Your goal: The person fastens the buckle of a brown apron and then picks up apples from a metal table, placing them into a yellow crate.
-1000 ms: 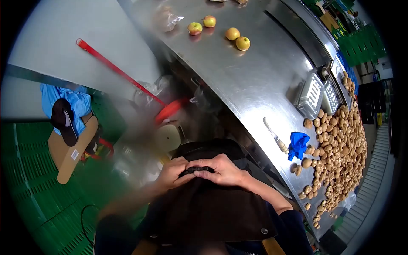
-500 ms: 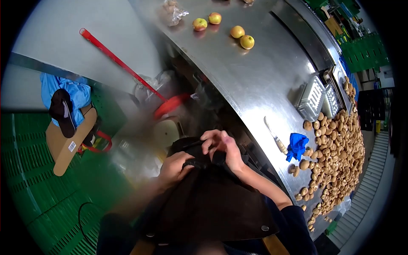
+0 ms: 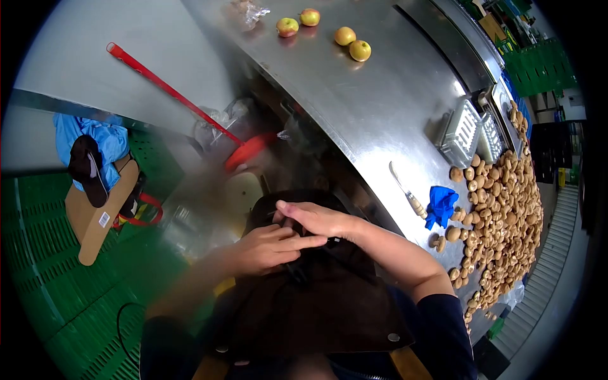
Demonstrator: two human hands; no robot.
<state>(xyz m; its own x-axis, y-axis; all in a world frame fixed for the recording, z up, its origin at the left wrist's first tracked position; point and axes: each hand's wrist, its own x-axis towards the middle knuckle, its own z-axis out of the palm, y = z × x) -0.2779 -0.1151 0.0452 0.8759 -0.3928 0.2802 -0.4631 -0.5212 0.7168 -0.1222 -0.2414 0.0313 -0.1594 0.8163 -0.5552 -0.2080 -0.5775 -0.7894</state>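
In the head view, a dark brown apron [image 3: 310, 316] with metal snaps covers my front. Both hands are close together over its upper part. My left hand [image 3: 269, 249] is closed around part of a black apron strap [image 3: 296, 272], with one finger stretched toward my right wrist. My right hand [image 3: 313, 218] comes in from the right above it, thumb up and its other fingers curled in by the left hand. Most of the strap is hidden between the hands.
A steel table [image 3: 354, 114] on my right holds apples [image 3: 344, 36], a knife [image 3: 408, 190], a blue cloth [image 3: 441, 207], clear plastic punnets [image 3: 462, 136] and a heap of mushrooms [image 3: 506, 221]. Left are green crates [image 3: 57, 253], cardboard [image 3: 104, 218], a cap [image 3: 88, 168] and a red-handled tool [image 3: 177, 95].
My hands have come together and overlap; before, they were apart with black strap in each. The right hand has turned and moved left across the left one.
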